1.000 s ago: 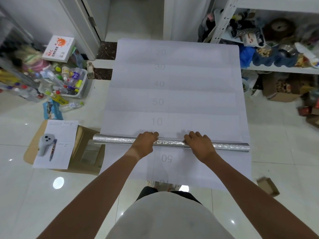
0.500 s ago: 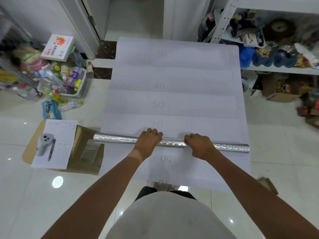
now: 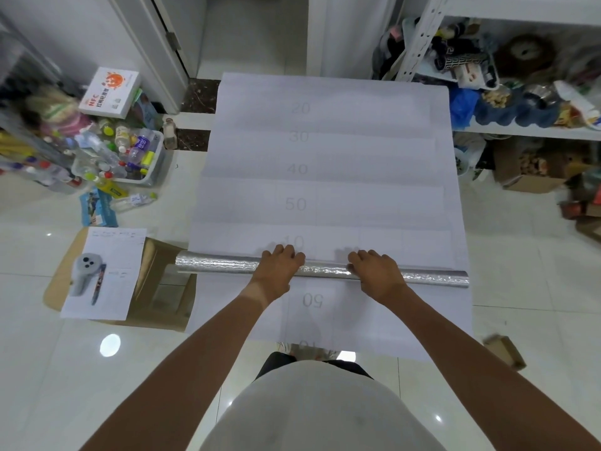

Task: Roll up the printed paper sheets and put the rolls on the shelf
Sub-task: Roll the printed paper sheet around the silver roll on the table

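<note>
A big white printed paper sheet (image 3: 325, 157) with grey numbers lies flat on the floor in front of me. Its near part is wound into a silver roll (image 3: 221, 265) that lies crosswise over the sheet. My left hand (image 3: 279, 270) and my right hand (image 3: 374, 272) both press down on the middle of the roll, fingers curled over its far side. The left fingertips touch the printed 10. A white metal shelf (image 3: 527, 133) stands at the right, crowded with items.
A cardboard box (image 3: 162, 288) with a paper form, a grey controller (image 3: 85, 271) and a pen sits left of the roll. A tub of bottles (image 3: 130, 157) stands further left. Cartons (image 3: 533, 177) crowd the floor under the shelf. A small box (image 3: 504, 351) lies at the right.
The roll has crept a little away from me along the sheet, closing on the printed 10. Both hands stay on it, the left fingers now reaching the number.
</note>
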